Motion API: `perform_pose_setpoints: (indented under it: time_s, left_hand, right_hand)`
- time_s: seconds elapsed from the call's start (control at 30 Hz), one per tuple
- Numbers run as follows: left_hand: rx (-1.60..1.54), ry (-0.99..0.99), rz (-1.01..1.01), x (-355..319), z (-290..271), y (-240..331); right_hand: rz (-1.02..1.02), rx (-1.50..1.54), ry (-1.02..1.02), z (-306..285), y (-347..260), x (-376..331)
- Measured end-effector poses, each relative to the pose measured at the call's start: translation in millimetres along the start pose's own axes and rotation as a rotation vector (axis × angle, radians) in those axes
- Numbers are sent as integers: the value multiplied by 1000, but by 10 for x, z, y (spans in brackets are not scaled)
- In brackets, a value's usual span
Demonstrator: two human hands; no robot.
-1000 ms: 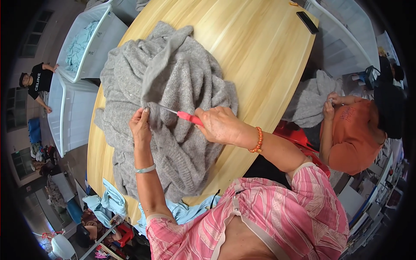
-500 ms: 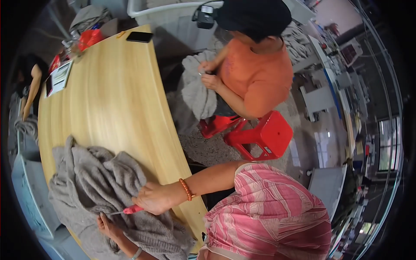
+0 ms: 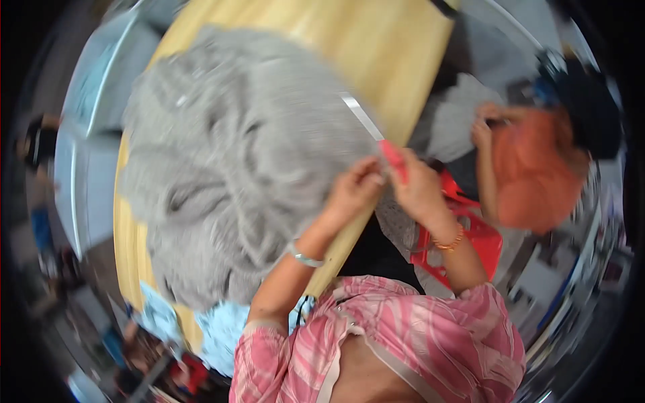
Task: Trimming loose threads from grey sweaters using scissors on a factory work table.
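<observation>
My right hand (image 3: 418,191), with an orange beaded bracelet on the wrist, grips a slim tool (image 3: 392,158) by its pink-red handle. A thin metal shaft points up and left from it, blurred, over the garment; its exact kind does not show. Close beside it, my left hand (image 3: 356,193), wearing a pale bangle, has its fingers curled together at the edge of the cloth. Whatever lies between those fingers is hidden by blur. Under and left of both hands spreads a big heap of grey knitted garment (image 3: 269,114), bunched in folds.
The wooden table (image 3: 376,40) carries the heap. Pale blue cloth (image 3: 222,332) lies at its near edge. On the right, a person in an orange top (image 3: 537,171) handles grey knit beside a red stool (image 3: 487,252). Pale bins (image 3: 77,195) line the left, with another person beyond.
My view has swung, so the table and co-worker appear shifted. The tool has come away from the knit's folds, its shaft now pointing up-left. My hands have moved together near the table's right edge.
</observation>
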State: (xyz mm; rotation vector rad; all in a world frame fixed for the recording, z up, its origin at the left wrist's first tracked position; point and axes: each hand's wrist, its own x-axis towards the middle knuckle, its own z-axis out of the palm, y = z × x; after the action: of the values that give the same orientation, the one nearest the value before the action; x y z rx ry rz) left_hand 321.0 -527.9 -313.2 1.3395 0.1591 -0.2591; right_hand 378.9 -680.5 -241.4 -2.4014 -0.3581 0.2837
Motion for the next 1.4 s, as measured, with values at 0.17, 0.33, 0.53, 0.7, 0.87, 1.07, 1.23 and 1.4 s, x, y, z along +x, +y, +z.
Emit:
perform_pose_setpoints:
  time_s: [0.17,0.33,0.53,0.7,0.87,1.07,1.23,1.4]
  left_hand:
    - [21,61,-90,-1082,-129,-198]
    - [28,1021,29,-2218,-735,-459]
    - [558,1356,189,-1882,-1082,-215]
    - [984,806,567,-1578,-571,205]
    - [911,410,381,-1274,221,-376]
    - [861,331,273,-1077,413,-372]
    - [801,342,271,-1053,321,-207]
    - [1001,225,333,-822,331,-96]
  right_hand:
    - [-41,-212,-198,-35,-11,30]
    - [-237,-201,-294,253,-332,-38]
    - [-376,-242,-416,556,-759,10]
    - [-453,-247,-408,520,-1099,288]
    - [-576,-345,-286,708,-1549,736]
    - [-760,-438,-315,1856,-1472,984]
    - [-875,-492,-251,2101,-1105,1473]
    - [-504,-496,45,515,-1164,2586]
